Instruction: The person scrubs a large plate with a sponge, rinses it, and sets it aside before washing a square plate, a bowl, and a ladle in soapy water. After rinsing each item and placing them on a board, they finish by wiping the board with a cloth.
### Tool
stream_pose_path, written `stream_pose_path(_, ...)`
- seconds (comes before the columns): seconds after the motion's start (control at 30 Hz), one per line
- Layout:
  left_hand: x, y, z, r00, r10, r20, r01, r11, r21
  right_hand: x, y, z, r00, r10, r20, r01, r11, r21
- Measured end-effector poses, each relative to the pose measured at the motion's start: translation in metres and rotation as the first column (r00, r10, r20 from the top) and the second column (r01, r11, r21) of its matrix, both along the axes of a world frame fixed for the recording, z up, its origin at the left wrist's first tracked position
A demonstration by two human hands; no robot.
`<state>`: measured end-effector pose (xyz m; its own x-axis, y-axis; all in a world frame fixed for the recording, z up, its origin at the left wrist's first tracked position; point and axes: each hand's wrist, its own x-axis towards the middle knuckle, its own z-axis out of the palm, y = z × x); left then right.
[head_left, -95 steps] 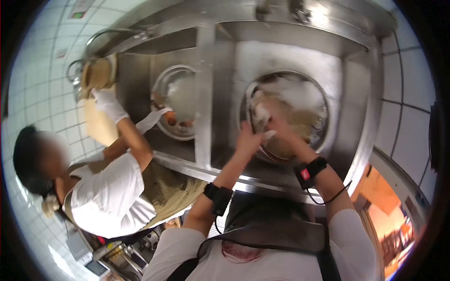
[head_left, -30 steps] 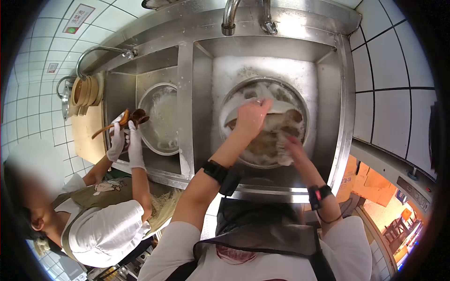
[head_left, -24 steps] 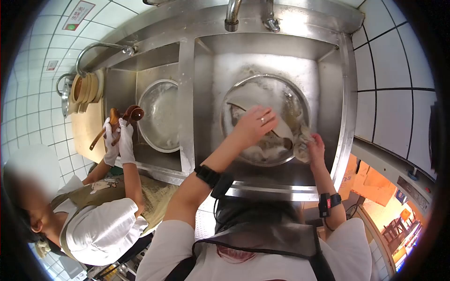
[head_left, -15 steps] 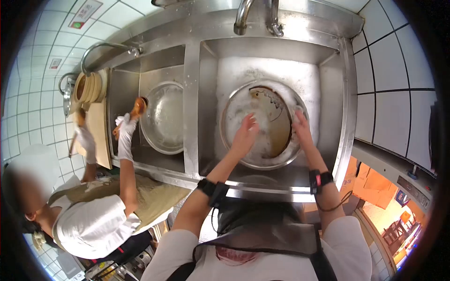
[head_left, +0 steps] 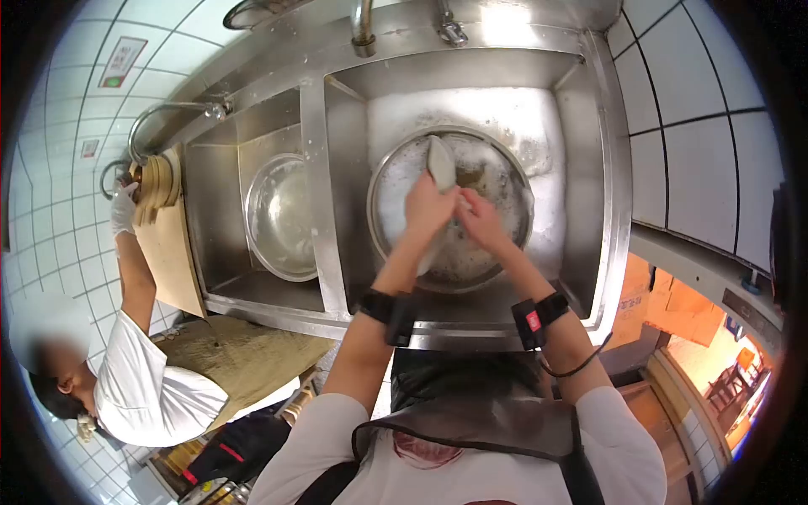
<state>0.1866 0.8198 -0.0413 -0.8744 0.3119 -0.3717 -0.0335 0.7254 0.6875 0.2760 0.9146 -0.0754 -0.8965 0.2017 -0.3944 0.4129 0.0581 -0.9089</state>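
A wide round metal basin (head_left: 523, 172) full of cloudy, sudsy water sits in the right-hand sink. Over it, my left hand (head_left: 429, 209) grips a pale plate (head_left: 441, 162), tilted up so that it shows nearly edge-on. My right hand (head_left: 482, 220) is closed close against the plate's right side, its fingertips meeting near my left hand. Whatever may be in its fingers is hidden. Part of the plate disappears behind my left hand and forearm.
White foam (head_left: 547, 126) surrounds the basin in the sink. In the left sink stands another metal basin (head_left: 282, 219). Taps (head_left: 362, 34) hang over the back edge. At far left, a co-worker's gloved hand (head_left: 124, 210) reaches to stacked pale dishes (head_left: 160, 181) on a board (head_left: 168, 252).
My hands were apart over the basin; now they are together, with a plate raised in my left. The brown-looking plate in the water no longer shows. The co-worker's hand moved to the stack.
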Motion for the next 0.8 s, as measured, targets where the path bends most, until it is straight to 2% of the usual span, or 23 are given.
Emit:
stream_pose_path(0.03,-0.006,-0.009,0.008,1.0,-0.013,-0.004,0.013,1.0,-0.006,-0.005,-0.009,0.015,0.999,0.041,0.023,-0.043,0.994,0.105)
stream_pose_path(0.1,-0.012,-0.022,0.027,0.995,0.037,0.096,-0.053,0.984,0.172,-0.004,-0.021,0.022,0.997,0.046,-0.055,-0.04,0.994,0.098)
stream_pose_path(0.17,-0.011,-0.035,0.031,0.997,0.048,0.064,-0.058,0.985,0.162,0.002,-0.031,0.022,0.99,0.059,-0.13,-0.048,0.995,0.086)
stream_pose_path(0.23,-0.014,-0.043,0.036,0.997,0.07,0.033,-0.074,0.986,0.149,0.004,-0.04,0.019,0.966,0.167,-0.197,-0.12,0.966,0.23)
stream_pose_path(0.27,-0.014,-0.048,0.039,0.996,0.08,0.041,-0.085,0.984,0.155,0.003,-0.044,0.017,0.966,0.168,-0.198,-0.124,0.968,0.22)
stream_pose_path(0.33,-0.021,-0.056,0.042,0.995,0.09,0.046,-0.096,0.983,0.155,-0.001,-0.049,0.018,0.956,0.156,-0.248,-0.124,0.982,0.141)
stream_pose_path(0.37,-0.03,-0.06,0.039,0.989,0.123,0.078,-0.13,0.988,0.081,-0.005,-0.049,0.016,0.956,0.156,-0.25,-0.125,0.983,0.135)
stream_pose_path(0.4,-0.039,-0.065,0.037,0.981,0.16,0.109,-0.161,0.987,0.0,-0.008,-0.051,0.013,0.974,0.134,-0.183,-0.147,0.987,-0.06)
stream_pose_path(0.43,-0.049,-0.072,0.036,0.98,0.165,0.107,-0.165,0.986,-0.012,-0.01,-0.054,0.011,0.986,0.126,-0.112,-0.151,0.955,-0.255)
stream_pose_path(0.47,-0.063,-0.077,0.035,0.969,0.178,0.17,-0.169,0.983,-0.065,-0.012,-0.059,0.007,0.985,0.127,-0.116,-0.154,0.952,-0.263)
stream_pose_path(0.53,-0.087,-0.078,0.021,0.955,0.189,0.227,-0.166,0.979,-0.117,-0.016,-0.069,-0.014,0.994,-0.07,-0.081,0.051,0.976,-0.213)
stream_pose_path(0.57,-0.097,-0.078,0.012,0.936,0.212,0.282,-0.181,0.974,-0.134,-0.02,-0.073,-0.032,0.994,-0.069,-0.083,0.05,0.975,-0.216)
stream_pose_path(0.63,-0.109,-0.077,0.002,0.907,0.239,0.348,-0.195,0.968,-0.156,-0.03,-0.072,-0.061,0.987,-0.16,-0.03,0.158,0.986,-0.052)
stream_pose_path(0.7,-0.113,-0.073,-0.005,0.777,0.142,0.613,-0.208,0.977,0.038,-0.037,-0.046,-0.049,0.98,-0.19,0.055,0.193,0.98,-0.043)
stream_pose_path(0.77,-0.109,-0.075,-0.009,0.749,0.121,0.652,-0.207,0.977,0.057,-0.044,-0.03,-0.051,0.967,-0.222,0.129,0.227,0.973,-0.032)
stream_pose_path(0.8,-0.105,-0.075,-0.007,0.745,0.159,0.648,-0.24,0.97,0.037,-0.042,-0.021,-0.069,0.966,-0.259,0.01,0.254,0.953,0.167)
